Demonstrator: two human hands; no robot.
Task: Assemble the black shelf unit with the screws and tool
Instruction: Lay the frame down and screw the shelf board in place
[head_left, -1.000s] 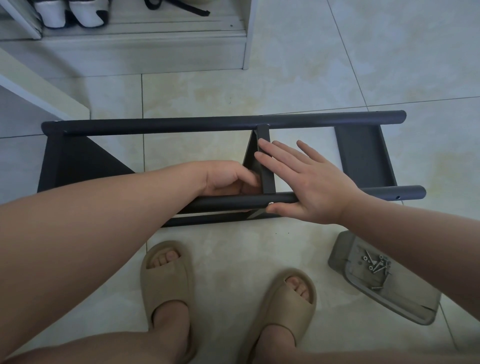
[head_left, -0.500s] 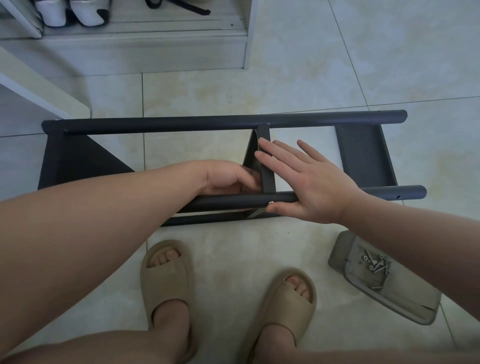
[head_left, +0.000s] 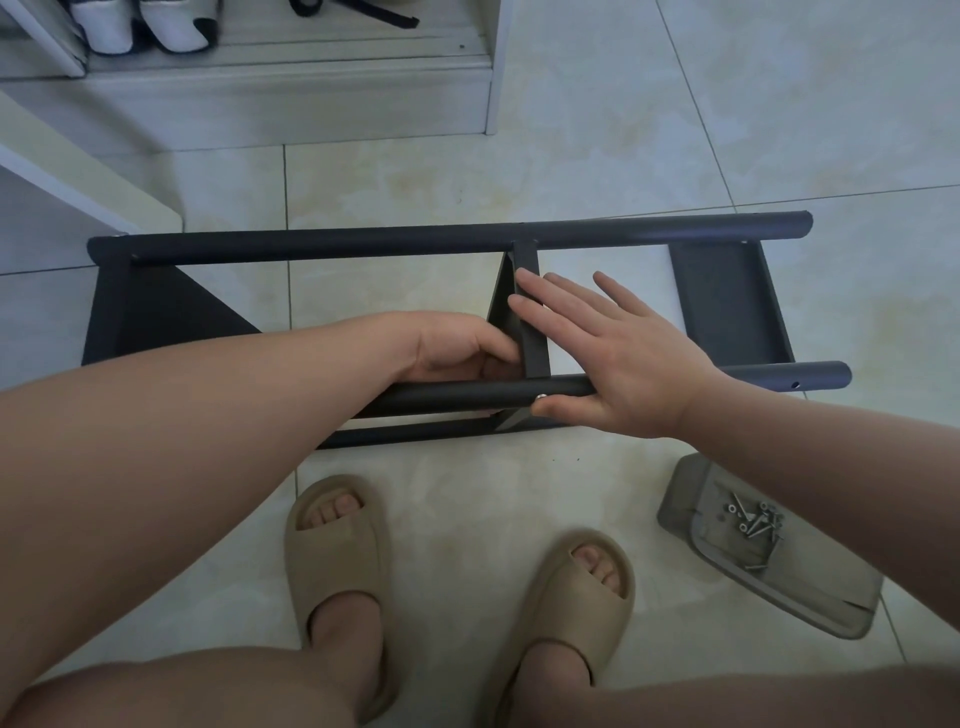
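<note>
Black shelf unit (head_left: 363, 241) lies on its side on the floor (head_left: 467, 493), just ahead of my feet. Right hand (head_left: 613, 358) flat, fingers spread over the middle panel (head_left: 536, 356) and near tube (head_left: 457, 397), thumb beside a screw head (head_left: 540, 397). Left hand (head_left: 457, 348) curled behind that panel (fingertips hidden; possibly gripping it, cannot tell). Spare screws (head_left: 756, 522) in grey tray (head_left: 685, 499), right.

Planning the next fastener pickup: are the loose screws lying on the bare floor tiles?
No, the screws sit in a heap inside the grey tray on the floor.
</note>
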